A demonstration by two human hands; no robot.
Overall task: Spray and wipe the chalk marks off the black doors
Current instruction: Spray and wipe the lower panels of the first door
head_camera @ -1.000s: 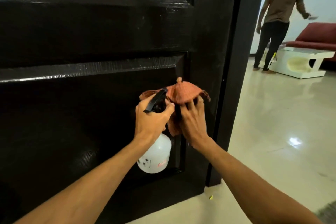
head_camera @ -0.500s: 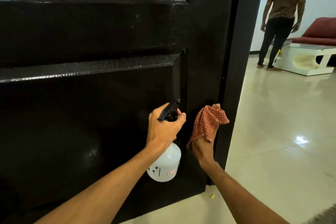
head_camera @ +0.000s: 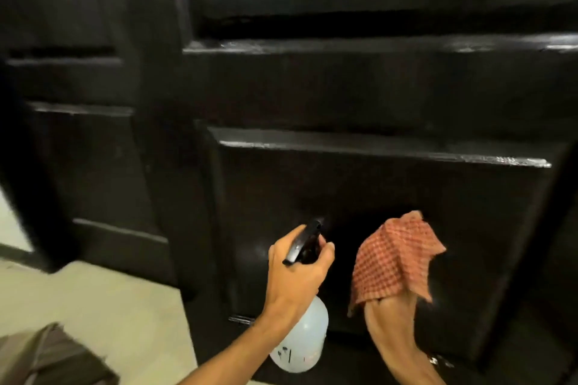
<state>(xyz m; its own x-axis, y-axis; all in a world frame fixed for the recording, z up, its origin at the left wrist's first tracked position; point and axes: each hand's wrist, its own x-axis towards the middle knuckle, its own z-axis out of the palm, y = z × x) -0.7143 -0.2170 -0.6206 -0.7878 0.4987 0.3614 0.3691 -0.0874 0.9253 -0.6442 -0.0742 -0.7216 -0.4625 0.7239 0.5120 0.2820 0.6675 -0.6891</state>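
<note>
Head view: your left hand (head_camera: 297, 275) grips spray bottle (head_camera: 300, 341), nozzle toward lower door panel (head_camera: 375, 191) ahead; right hand (head_camera: 391, 319) holds cloth (head_camera: 394, 259) alongside.

Spray bottle (head_camera: 300, 341) neck inside left hand (head_camera: 297, 275); right hand (head_camera: 391, 322) partly under checked cloth (head_camera: 394, 259).

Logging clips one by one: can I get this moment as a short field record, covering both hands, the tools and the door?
left hand: grips spray bottle at its black trigger head
right hand: holds checked orange cloth, raised
door: black, panelled, glossy
chalk marks: none clearly visible
cloth touching door: cannot tell
</note>
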